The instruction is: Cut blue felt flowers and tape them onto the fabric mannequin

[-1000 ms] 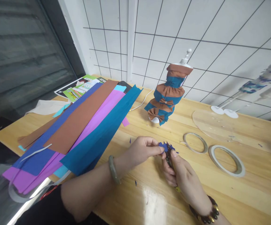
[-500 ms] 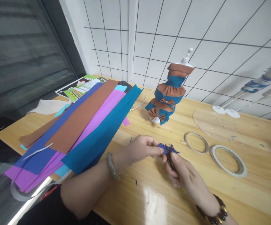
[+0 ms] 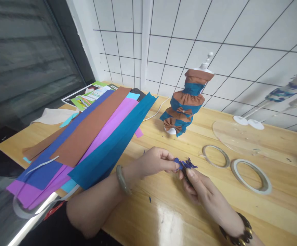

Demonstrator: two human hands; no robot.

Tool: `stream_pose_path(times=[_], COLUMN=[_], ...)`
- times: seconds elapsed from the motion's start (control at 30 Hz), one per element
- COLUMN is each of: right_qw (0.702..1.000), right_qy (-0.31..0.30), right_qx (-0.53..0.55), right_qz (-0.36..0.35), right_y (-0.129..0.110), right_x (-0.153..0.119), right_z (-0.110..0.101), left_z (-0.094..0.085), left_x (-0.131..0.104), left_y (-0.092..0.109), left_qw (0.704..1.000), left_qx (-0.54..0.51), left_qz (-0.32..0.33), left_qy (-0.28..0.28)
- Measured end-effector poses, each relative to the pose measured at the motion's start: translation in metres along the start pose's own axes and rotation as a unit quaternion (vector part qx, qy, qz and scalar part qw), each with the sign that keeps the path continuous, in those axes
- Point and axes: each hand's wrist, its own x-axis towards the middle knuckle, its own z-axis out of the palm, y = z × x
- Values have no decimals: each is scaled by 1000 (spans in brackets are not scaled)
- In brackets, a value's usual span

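Observation:
My left hand (image 3: 158,161) pinches one edge of a small crumpled dark blue paper piece (image 3: 189,163) over the middle of the table. Close beside it, my right hand (image 3: 199,186) has its fingers wrapped round a small dark tool (image 3: 186,175) at the paper; its shape is mostly hidden by the fingers. Just beyond the hands stands a small dress form (image 3: 184,102) dressed in brown and teal paper with bows.
Long brown, purple, blue and teal paper strips (image 3: 94,126) cover the table's left side. Two tape rolls (image 3: 265,186) and a clear round sheet (image 3: 230,136) lie right. White stands lean at the tiled wall. Blue scraps dot the wooden table (image 3: 128,212).
Both hands keep their hold with barely any movement. The right hand and its wrist have shifted slightly to the right, and the whole view has moved a little.

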Motion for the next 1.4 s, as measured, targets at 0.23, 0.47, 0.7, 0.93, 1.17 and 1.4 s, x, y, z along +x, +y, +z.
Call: stream_pose_path(times=[0.23, 0.47, 0.7, 0.93, 1.17, 1.4], right_qw=[999, 999, 999, 999, 999, 999], right_qy=[-7, -1, -2, -4, -3, -5], right_qx=[-34, -30, -33, -51, -47, -47], right_qz=[-6, -10, -12, -19, -19, -18], right_y=[1, 5, 5, 6, 7, 6], right_x=[0, 2, 1, 1, 1, 1], right_z=[-3, -4, -5, -6, -6, -5], left_z=[-2, 0, 0, -1, -3, -2], left_x=[1, 0, 0, 0, 0, 1], left_y=[-4, -2, -2, -1, -2, -3], left_qw=[999, 997, 997, 999, 999, 999], left_qx=[24, 50, 55, 47, 49, 32], left_qz=[19, 44, 45, 21, 17, 11], left_qy=[6, 24, 22, 17, 12, 10])
